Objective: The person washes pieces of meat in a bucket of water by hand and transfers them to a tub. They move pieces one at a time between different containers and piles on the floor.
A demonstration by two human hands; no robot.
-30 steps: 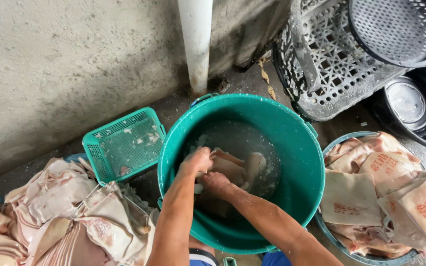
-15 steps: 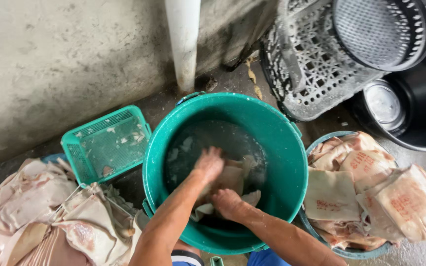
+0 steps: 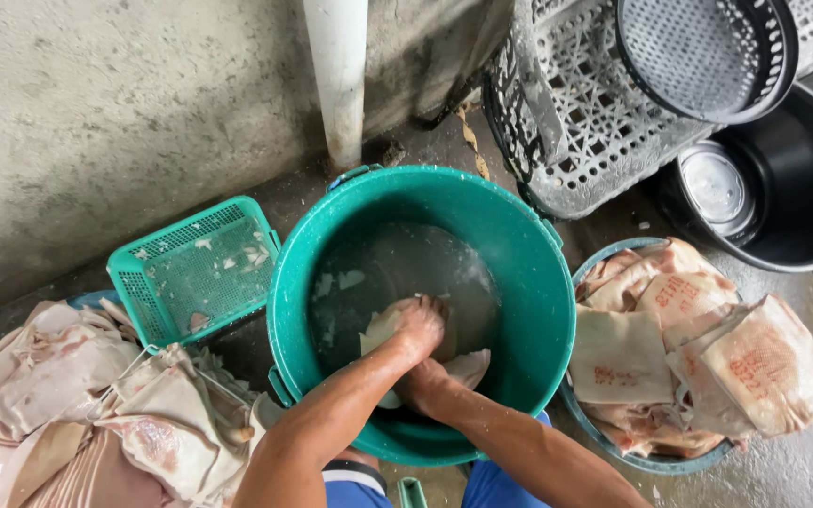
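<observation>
Pale slabs of pork skin (image 3: 383,327) lie in the water at the bottom of a large teal bucket (image 3: 519,245), which stands on the wet concrete floor (image 3: 802,470) just in front of a rough grey wall (image 3: 96,113). Both of the person's hands are lowered into the bucket: the left hand (image 3: 421,325) rests with its fingers curled down over the upper slab, gripping it, while the right hand (image 3: 425,384) lies just below and against it, closed on another pale piece (image 3: 470,365) near the bucket's near wall. The two hands touch or nearly touch, the forearms crossing the rim from below. A white pipe (image 3: 339,75) runs down the wall directly behind the bucket. To the left, just beside the bucket, a small teal perforated basket (image 3: 148,301) sits tilted, with a few scraps in it. At lower left a heap of pinkish raw skins (image 3: 68,404) spreads over the floor, reaching the basket's edge. To the right, touching the bucket's side, a blue-green basin (image 3: 651,461) holds a stack of stamped skins (image 3: 698,348) marked in red. Behind it stand a grey lattice crate (image 3: 595,122), a round dark strainer (image 3: 703,52) leaning against the crate, and a black pot (image 3: 792,207) with a metal lid (image 3: 715,188) inside it.
</observation>
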